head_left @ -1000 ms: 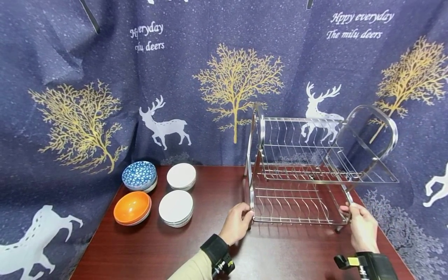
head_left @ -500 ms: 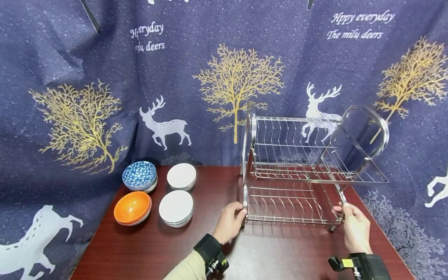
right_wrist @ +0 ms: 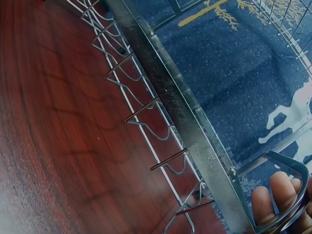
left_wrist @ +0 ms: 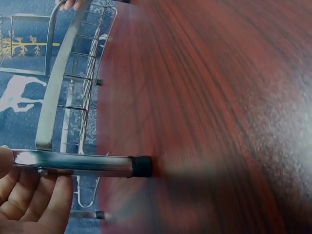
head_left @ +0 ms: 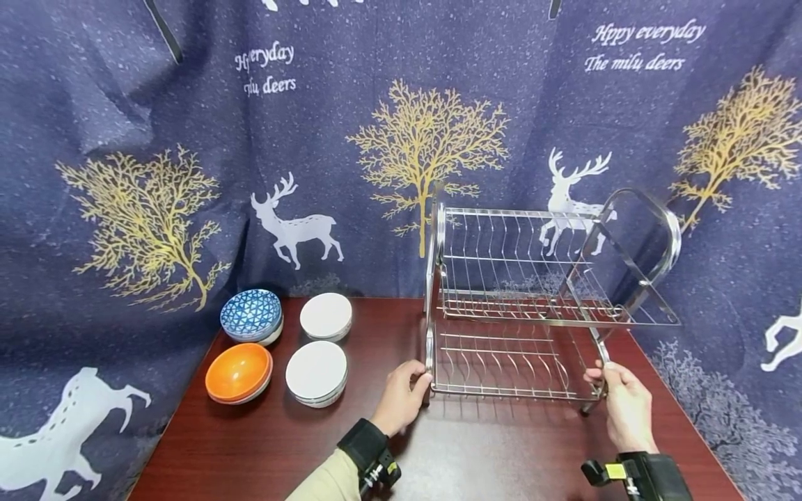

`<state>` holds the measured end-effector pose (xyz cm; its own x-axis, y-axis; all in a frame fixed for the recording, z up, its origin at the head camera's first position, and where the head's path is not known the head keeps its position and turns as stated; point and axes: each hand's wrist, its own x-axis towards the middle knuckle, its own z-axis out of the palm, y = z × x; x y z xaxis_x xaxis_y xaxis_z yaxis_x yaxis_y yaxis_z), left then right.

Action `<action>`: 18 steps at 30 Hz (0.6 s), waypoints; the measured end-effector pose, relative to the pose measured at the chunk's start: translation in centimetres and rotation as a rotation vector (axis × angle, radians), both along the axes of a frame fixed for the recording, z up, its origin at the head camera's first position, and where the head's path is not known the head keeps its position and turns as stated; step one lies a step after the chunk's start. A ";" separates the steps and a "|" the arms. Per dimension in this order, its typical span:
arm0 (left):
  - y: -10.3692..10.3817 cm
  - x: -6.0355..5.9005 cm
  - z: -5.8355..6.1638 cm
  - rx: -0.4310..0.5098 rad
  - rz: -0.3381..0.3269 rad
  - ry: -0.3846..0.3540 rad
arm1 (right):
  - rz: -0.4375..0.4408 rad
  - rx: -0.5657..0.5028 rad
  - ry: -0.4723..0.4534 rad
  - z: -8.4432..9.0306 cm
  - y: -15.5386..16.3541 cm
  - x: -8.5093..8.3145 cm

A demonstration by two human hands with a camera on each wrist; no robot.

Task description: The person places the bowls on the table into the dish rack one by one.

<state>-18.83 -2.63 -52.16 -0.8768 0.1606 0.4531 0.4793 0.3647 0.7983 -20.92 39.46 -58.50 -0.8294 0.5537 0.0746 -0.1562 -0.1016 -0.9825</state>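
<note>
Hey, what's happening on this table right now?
A person grips a two-tier metal dish rack at its front lower corners, left hand on one side, right hand on the other. It stands on the dark red table. Four bowls sit untouched to the left, and the rack holds no dishes.

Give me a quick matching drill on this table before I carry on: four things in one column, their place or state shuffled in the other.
Things:
1. orange bowl
2. blue patterned bowl
3. dish rack
4. left hand

Places or states:
A. gripped at both front lower corners
B. front left of the bowl group
C. holding the rack's front left post
D. back left, by the curtain

Pairs: 1-B, 2-D, 3-A, 4-C
</note>
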 end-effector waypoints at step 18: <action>-1.8 -0.1 -0.5 -0.025 0.083 0.039 | 0.174 0.060 0.085 1.8 -2.6 0.6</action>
